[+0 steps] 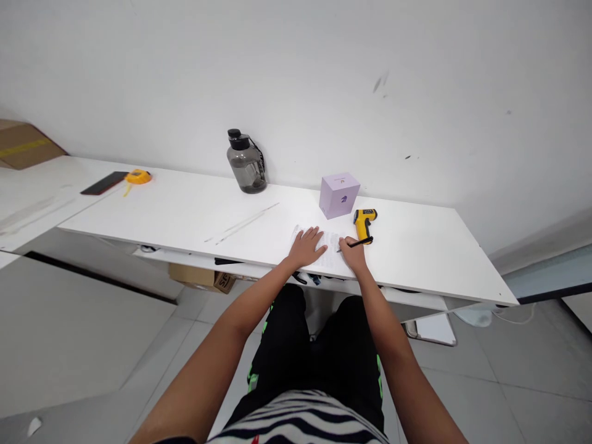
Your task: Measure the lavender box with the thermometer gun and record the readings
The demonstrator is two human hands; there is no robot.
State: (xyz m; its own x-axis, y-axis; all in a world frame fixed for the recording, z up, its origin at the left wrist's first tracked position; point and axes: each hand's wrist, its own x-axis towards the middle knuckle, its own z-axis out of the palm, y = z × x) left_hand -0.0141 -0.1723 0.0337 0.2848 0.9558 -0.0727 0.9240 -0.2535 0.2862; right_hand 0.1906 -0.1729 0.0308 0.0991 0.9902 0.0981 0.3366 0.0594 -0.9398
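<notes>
A sheet of paper (330, 240) with faint writing or print lies on the white desk, close to its front edge. My left hand (306, 248) rests flat on the sheet's left part with the fingers spread. In my right hand (354, 254) is a black pen (359, 243), its tip pointing left onto the paper. Just behind the right hand lies a yellow and black infrared thermometer (364, 226). Beyond the sheet stands a lilac box (339, 196). The words on the paper are too small to read.
A large grey water bottle (246, 166) stands against the wall. Farther left on the desk (185, 216) are a yellow tape measure (139, 177) and a dark flat object (105, 183). One cardboard box (28, 145) sits at far left; another (201, 277) is below the desktop.
</notes>
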